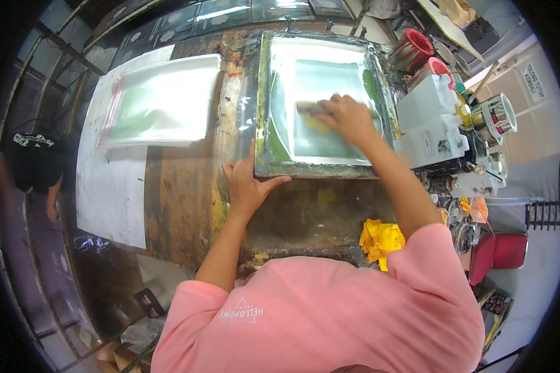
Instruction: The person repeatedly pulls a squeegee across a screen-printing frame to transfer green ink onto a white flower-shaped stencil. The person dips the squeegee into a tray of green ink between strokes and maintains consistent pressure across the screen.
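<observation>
1. the surface (180,205) is worn wood, stained with paint.
2. a printing screen frame (262,118) lies flat on it, with green ink on the mesh.
3. a clear plastic sheet (162,102) lies left of the frame, well apart from it.
4. the right hand (348,118) is curled around a wooden squeegee (308,107) on the mesh.
5. the left hand (249,183) is spread, pressing on the frame's near left corner.
6. a yellow rag (379,239) lies at the near edge.

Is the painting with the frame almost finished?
Partway, it seems. Green ink already lies across the framed screen. The right hand holds a squeegee mid-screen; the left hand presses the frame's near corner. Lifting the screen is left. One bagged sheet lies beside it.
</observation>
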Tool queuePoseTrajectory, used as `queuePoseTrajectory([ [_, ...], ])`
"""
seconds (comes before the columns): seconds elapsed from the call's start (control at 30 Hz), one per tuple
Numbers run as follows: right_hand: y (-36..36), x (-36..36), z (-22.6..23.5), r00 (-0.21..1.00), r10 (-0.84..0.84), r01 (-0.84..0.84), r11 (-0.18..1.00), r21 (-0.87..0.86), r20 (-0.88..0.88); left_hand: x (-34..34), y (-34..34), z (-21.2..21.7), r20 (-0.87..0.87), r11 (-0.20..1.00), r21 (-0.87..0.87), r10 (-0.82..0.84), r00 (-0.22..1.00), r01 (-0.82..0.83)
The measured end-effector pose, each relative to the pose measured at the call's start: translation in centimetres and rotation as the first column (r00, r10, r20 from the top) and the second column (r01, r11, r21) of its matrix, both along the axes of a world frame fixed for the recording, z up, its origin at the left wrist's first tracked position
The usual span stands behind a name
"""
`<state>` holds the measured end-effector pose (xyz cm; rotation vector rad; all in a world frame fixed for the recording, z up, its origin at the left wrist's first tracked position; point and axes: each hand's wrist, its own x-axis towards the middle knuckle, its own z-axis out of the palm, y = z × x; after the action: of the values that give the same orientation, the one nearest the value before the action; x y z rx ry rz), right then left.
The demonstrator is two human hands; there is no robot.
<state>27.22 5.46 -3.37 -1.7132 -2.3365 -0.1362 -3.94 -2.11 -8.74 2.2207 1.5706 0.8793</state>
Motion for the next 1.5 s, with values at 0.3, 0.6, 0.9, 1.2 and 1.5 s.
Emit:
queuePoseTrajectory([
  [0.3,-10.8,-3.8,6.8,0.998,0.006,-0.005,1.0,0.011,-0.06,1.3,-0.2,3.3,0.331,0.998,-0.05,-0.011,0.943,0.029],
  [0.6,-4.1,-3.3,16.5,1.0,-0.009,0.014,0.795,0.606,-0.011,3.9,3.7,10.2,0.671,0.989,0.123,-0.147,0.726,0.087],
  [0.9,0.9,-2.1,23.6,0.99,-0.009,0.081,0.856,0.51,-0.143,1.8,-0.8,2.0,-0.5,0.998,-0.045,0.012,0.866,-0.04],
  [1.2,2.6,-1.7,25.4,0.99,-0.03,0.095,0.864,0.494,-0.137,6.6,4.0,7.4,0.328,0.999,0.015,-0.053,0.943,0.051],
  [1.5,1.6,-2.0,24.4,0.992,-0.018,0.082,0.83,0.552,-0.121,-2.8,6.7,10.8,0.497,0.955,-0.217,0.286,0.82,-0.202],
])
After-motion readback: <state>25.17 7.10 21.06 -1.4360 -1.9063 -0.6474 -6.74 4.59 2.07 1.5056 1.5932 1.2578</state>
